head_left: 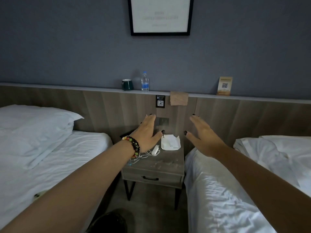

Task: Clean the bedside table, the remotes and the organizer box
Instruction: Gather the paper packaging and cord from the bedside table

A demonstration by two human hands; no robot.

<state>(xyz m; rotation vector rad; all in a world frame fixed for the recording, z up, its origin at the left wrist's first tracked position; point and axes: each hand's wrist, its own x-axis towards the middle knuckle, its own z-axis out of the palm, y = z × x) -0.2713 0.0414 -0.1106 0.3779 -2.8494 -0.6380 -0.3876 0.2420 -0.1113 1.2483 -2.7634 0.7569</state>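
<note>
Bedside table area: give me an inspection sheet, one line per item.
Surface: bedside table top shows pale smudges or dust toward its front.
Job's things: no remotes or organizer box seen; a dark object behind the left hand cannot be identified.
Clutter: white tray with paper at the back; small white charger-like block.
Grippers: left hand and right hand both open, fingers straight, held above the table, holding nothing.
Cables: white cord tangled at the table's left edge.
Surroundings: beds both sides; ledge with dark mug, water bottle, card stand; brown cloth hanging from ledge.
</note>
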